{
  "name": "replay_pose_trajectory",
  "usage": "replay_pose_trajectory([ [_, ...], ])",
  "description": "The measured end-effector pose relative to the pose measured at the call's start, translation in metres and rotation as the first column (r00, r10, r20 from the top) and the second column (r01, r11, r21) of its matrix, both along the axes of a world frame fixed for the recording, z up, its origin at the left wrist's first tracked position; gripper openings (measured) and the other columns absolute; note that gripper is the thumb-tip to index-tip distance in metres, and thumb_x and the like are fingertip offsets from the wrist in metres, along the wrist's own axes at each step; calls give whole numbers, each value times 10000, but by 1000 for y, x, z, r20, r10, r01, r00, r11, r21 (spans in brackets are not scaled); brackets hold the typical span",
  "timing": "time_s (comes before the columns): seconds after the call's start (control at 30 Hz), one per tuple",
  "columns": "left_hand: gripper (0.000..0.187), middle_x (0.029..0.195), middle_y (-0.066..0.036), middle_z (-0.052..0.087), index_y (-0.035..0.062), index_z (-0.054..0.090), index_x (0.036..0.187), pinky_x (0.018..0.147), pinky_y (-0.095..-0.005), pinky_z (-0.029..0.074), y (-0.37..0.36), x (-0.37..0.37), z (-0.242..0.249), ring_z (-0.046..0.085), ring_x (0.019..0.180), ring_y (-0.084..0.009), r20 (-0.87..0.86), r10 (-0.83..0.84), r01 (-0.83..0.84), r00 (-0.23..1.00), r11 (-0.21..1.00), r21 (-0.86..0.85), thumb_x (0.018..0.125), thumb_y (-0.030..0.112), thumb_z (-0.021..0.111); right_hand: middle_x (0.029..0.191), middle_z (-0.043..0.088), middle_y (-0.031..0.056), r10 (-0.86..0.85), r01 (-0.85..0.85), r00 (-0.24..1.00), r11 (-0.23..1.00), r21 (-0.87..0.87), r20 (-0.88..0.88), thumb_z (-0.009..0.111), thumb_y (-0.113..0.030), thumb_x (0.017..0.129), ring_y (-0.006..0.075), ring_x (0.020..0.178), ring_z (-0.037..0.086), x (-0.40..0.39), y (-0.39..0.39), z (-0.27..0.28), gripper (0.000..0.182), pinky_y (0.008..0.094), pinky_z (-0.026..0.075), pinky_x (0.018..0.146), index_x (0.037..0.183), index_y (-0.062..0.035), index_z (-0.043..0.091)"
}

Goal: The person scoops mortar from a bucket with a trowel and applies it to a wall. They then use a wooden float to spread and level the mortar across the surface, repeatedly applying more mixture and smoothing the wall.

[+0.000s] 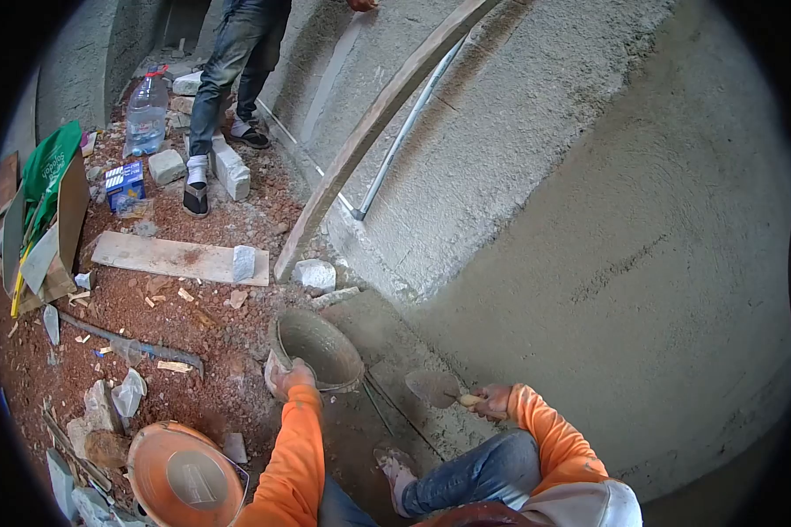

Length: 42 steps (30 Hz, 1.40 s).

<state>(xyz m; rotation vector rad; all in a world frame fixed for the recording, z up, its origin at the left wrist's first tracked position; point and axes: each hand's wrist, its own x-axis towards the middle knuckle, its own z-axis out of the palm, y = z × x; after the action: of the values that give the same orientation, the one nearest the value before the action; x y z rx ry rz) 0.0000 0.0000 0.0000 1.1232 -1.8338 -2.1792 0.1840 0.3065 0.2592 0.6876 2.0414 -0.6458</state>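
Observation:
My left hand (293, 378) grips the rim of a mortar-crusted bucket (347, 356), which is tilted so its grey inside shows. In my right hand (495, 401) is the wooden handle of a trowel (432, 387). The trowel's broad blade points left toward the bucket, apart from it, over the grey mortar-covered floor strip. To the right, a wall (642, 290) carries smooth, damp-looking plaster, with one rougher streak in it.
An orange bucket (141, 465) with greyish liquid stands at lower left. A wooden plank (167, 256) lies on the rubble. A long timber (369, 132) leans against the wall beside a grey pipe (409, 123). Another person (228, 79) stands at the back near a large plastic bottle (147, 114).

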Motion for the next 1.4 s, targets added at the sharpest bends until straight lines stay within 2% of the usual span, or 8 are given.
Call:
replay_pose_trajectory([
  [0.3, 660, 1160, -220, 487, 24, 390, 1206, 932, -385, 364, -5, 3, 21, 475, 1070, -350, -44, -30, 31, 999, 999, 24, 637, 177, 687, 807, 567, 27, -10, 14, 999, 998, 63, -51, 570, -314, 823, 127, 664, 518, -1, -2, -2, 455, 289, 448, 588, 1194, -65, 480],
  [0.57, 674, 1171, -233, 474, -6, 339, 1228, 938, -375, 361, 2, -2, 3, 467, 1084, -353, -48, 33, -31, 998, 998, 49, 654, 150, 656, 764, 551, 21, 12, -12, 998, 1000, 1, -64, 574, -297, 823, 117, 616, 507, 0, 6, -8, 415, 286, 444, 542, 1174, -90, 495],
  [0.73, 658, 1181, -235, 463, -19, 327, 1225, 946, -366, 355, -3, 12, 53, 467, 1085, -349, 25, 33, -33, 999, 999, 12, 664, 134, 634, 767, 542, 20, 34, -35, 998, 999, -22, -58, 559, -283, 828, 117, 617, 498, 1, 7, -6, 410, 282, 438, 542, 1180, -88, 483],
  [0.9, 632, 1173, -233, 466, -20, 344, 1213, 947, -360, 354, 3, 8, 39, 467, 1085, -343, 76, 35, -30, 997, 998, -60, 667, 127, 627, 819, 555, 46, 39, -40, 998, 999, -13, -48, 540, -275, 835, 148, 682, 524, 1, 16, -13, 426, 309, 447, 598, 1180, -36, 465],
  [0.97, 627, 1162, -232, 474, -22, 350, 1208, 938, -360, 363, 4, 2, 20, 474, 1076, -345, -12, 9, -9, 1000, 1000, -4, 666, 124, 627, 810, 545, 30, 27, -27, 998, 1000, -4, -57, 544, -271, 837, 137, 672, 503, 3, 21, -20, 437, 298, 437, 586, 1194, -36, 455],
  [1.07, 621, 1153, -231, 481, -26, 352, 1205, 921, -360, 378, 2, 5, 31, 487, 1057, -348, -18, 9, -9, 1000, 1000, 23, 667, 122, 625, 803, 531, 18, -34, 34, 999, 999, 24, -26, 548, -269, 840, 122, 653, 477, 1, 8, -7, 437, 284, 424, 567, 1198, -39, 451],
  [1.3, 615, 1128, -227, 501, -16, 358, 1204, 892, -369, 397, -7, 13, 64, 511, 1022, -348, -7, 3, -4, 1000, 1000, -19, 665, 112, 627, 845, 535, 49, -9, 9, 1000, 1000, 4, -1, 529, -345, 833, 155, 711, 498, -4, -2, 3, 501, 319, 428, 628, 1209, -28, 435],
  [1.4, 619, 1120, -223, 509, 5, 364, 1209, 886, -370, 400, -5, 12, 64, 517, 1016, -343, 94, 41, -39, 995, 999, -19, 660, 107, 631, 851, 539, 47, -24, 23, 1000, 999, 34, 18, 535, -330, 827, 153, 706, 501, -4, -2, 2, 487, 307, 429, 620, 1202, -35, 439],
])
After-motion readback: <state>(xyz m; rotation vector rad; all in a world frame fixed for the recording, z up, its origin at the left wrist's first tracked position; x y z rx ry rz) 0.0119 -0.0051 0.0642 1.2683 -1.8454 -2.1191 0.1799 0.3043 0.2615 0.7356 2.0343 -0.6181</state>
